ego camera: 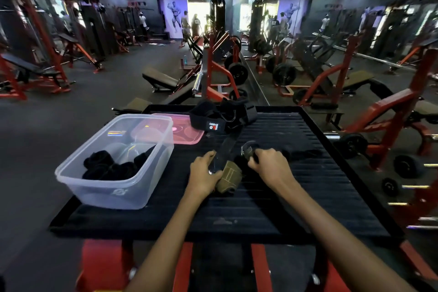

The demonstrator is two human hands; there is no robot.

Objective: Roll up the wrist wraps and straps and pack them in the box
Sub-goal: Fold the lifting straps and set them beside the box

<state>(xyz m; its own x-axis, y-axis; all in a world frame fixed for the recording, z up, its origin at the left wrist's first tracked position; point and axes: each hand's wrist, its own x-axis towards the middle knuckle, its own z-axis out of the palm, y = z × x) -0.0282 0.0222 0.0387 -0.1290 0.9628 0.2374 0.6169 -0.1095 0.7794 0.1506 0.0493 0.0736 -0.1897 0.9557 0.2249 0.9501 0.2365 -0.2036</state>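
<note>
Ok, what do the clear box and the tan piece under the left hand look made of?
Clear rectangular box: looks like glossy translucent plastic, contents showing through. Tan padded wrap gripped by the left hand: apparently matte woven fabric with visible stitching.

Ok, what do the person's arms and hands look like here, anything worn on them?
Both forearms are bare right down to the bottom edge of the picture: no sleeves in view. The left hand and right hand show no gloves, watch, bands or visible rings.

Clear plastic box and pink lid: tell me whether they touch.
Cannot tell. In the head view the clear plastic box overlaps the pink lid behind it, hiding any contact or gap.
</note>
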